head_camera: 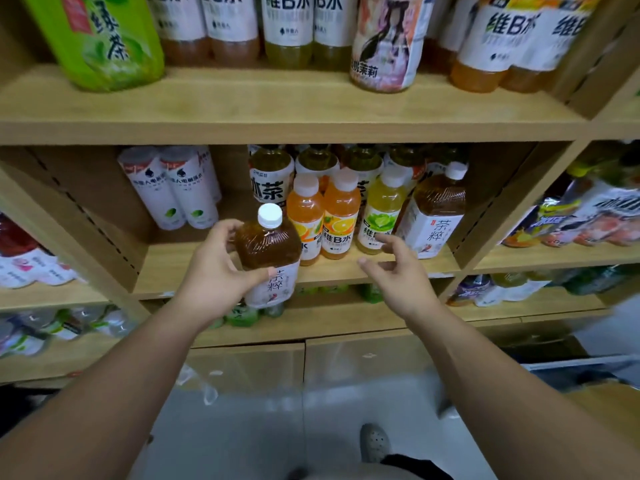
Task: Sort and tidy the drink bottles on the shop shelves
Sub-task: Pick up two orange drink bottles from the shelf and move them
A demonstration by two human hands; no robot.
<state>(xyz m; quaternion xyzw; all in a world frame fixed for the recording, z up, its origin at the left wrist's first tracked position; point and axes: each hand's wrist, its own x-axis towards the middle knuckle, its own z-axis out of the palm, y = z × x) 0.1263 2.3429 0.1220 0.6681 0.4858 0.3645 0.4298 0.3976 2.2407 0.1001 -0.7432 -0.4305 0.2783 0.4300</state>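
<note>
tea bottle (268,251) in left hand (214,268), in front of middle shelf (166,268); matching bottle (433,216) on shelf at right; right hand (398,271) just in front of it

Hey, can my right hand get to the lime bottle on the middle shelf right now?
Probably yes. The right hand is open and empty, just in front of the lime bottle, which stands in the front row with nothing between them.
</note>
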